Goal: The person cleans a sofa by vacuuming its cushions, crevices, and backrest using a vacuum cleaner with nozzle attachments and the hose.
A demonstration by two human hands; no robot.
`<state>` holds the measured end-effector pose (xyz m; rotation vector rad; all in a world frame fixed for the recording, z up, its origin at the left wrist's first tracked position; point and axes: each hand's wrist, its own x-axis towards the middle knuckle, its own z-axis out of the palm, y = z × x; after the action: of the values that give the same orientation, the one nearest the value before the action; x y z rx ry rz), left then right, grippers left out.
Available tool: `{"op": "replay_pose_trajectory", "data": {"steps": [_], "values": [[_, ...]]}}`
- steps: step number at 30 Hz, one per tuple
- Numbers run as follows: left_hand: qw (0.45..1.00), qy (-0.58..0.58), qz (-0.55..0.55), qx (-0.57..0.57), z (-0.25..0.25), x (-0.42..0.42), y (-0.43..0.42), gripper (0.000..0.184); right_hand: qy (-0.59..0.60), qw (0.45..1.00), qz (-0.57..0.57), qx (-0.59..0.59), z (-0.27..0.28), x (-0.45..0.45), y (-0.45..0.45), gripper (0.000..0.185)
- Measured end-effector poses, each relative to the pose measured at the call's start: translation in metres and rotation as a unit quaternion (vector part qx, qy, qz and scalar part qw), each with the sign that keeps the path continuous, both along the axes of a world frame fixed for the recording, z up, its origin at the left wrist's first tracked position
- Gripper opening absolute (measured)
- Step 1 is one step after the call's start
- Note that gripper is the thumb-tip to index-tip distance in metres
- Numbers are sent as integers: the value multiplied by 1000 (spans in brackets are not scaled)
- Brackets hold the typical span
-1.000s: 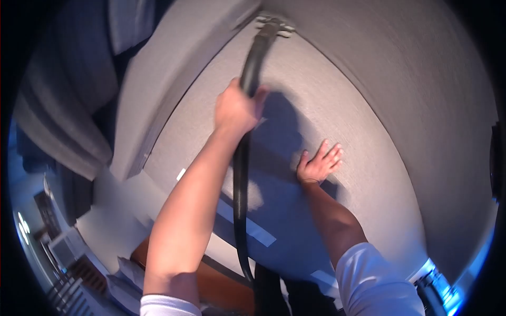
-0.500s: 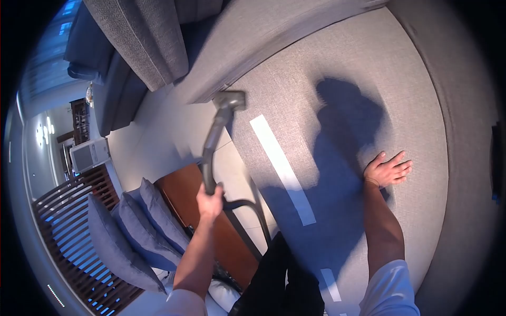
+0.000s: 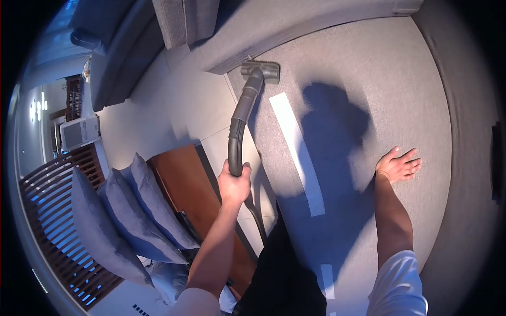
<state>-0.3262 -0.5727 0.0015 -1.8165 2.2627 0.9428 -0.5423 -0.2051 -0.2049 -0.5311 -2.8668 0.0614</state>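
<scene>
My left hand (image 3: 233, 185) is wrapped around the curved grey handle of a vacuum cleaner wand (image 3: 241, 118). At the wand's far end, its wide nozzle (image 3: 260, 71) rests on the grey sofa seat (image 3: 379, 63), close to the backrest-like raised edge (image 3: 327, 18). The hose (image 3: 257, 210) runs down from behind my left hand toward my dark-clothed legs. With fingers spread, my right hand (image 3: 399, 165) lies flat on the seat fabric and holds nothing. A long pale strip (image 3: 298, 152) crosses the seat between the two hands, partly within my shadow.
Left of the sofa, a brown table or bench (image 3: 182, 181) stands on the pale tiled floor (image 3: 158, 121). Several grey cushions (image 3: 108, 231) lean against a slatted wooden back (image 3: 52, 210). A white boxy appliance (image 3: 80, 132) and more grey seating (image 3: 121, 58) stand farther off.
My left hand and the vacuum wand have shifted right and up in view, the nozzle moving farther onto the seat. My right hand stays flat, slightly farther right as the view shifts.
</scene>
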Motion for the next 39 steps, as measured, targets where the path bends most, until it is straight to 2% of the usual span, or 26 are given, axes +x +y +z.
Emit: {"op": "replay_pose_trajectory", "data": {"steps": [3, 5, 7, 10, 11, 13, 14, 15, 16, 18, 20, 21, 23, 26, 27, 30, 31, 32, 34, 35, 36, 37, 38, 39], "values": [[999, 25, 24, 30, -3, 17, 4, 31, 15, 1000, 0, 9, -4, -1, 0, 77], [999, -14, 17, 25, 6, 46, 13, 28, 29, 999, 2, 23, -4, -1, 0, 76], [999, 27, 2, 18, 13, 62, 11, 28, -36, 998, -18, 55, 1, -1, -1, 76], [998, 46, -46, -23, 21, 53, -25, 28, -25, 998, -3, 54, 9, -1, -3, 76], [998, 53, -32, 1, 23, 40, -39, 29, -6, 997, -11, 75, 1, -4, 3, 73], [996, 75, -30, 31, 2, 32, -65, 30, -47, 998, -33, 37, 9, -10, 2, 68], [995, 80, -39, 40, -14, 37, -67, 30, -122, 992, 6, -17, 39, -12, -23, 60], [992, 93, -7, 89, -12, 47, -59, 32, -27, 979, 179, -98, 49, -6, -56, 53], [989, 106, 0, 106, -19, 65, -45, 32, -74, 921, 220, -314, 78, 6, -119, 49], [993, 110, -18, 46, -32, 101, -13, 31, -145, 865, 299, -375, 113, 14, -234, 55], [991, 100, -21, 82, -27, 126, 8, 32, -126, 845, 357, -377, 132, 7, -336, 57], [990, 107, -23, 87, -26, 134, 15, 32, -110, 833, 349, -415, 116, -7, -374, 54], [980, 154, 12, 126, -29, 147, 23, 30, -119, 848, 300, -421, 105, -28, -427, 49], [984, 145, -29, 101, -44, 158, 24, 27, -93, 858, 313, -395, 106, -38, -460, 44], [981, 164, -16, 103, -43, 159, 26, 24, -55, 865, 345, -361, 101, -40, -467, 37], [971, 204, 13, 124, -54, 165, 27, 22, -61, 865, 343, -363, 96, -54, -476, 30], [969, 207, 20, 132, -56, 167, 27, 22, -10, 868, 380, -318, 95, -58, -477, 24], [965, 225, 21, 133, -53, 166, 23, 22, -15, 870, 383, -310, 95, -52, -470, 24], [959, 249, 27, 134, -56, 166, 18, 22, -149, 840, 411, -321, 105, -41, -459, 21], [957, 257, 15, 130, -61, 170, 16, 22, -209, 809, 435, -337, 86, -48, -447, 23], [956, 262, 2, 128, -67, 175, 16, 22, -214, 807, 439, -334, 102, -45, -446, 23], [957, 261, 7, 130, -73, 179, 16, 22, -362, 785, 405, -298, 122, -44, -439, 24], [958, 273, -15, 87, -81, 182, 18, 23, -500, 745, 360, -255, 143, -34, -436, 25], [957, 285, -39, 40, -90, 184, 20, 24, -536, 734, 358, -216, 157, -21, -431, 30]]}}
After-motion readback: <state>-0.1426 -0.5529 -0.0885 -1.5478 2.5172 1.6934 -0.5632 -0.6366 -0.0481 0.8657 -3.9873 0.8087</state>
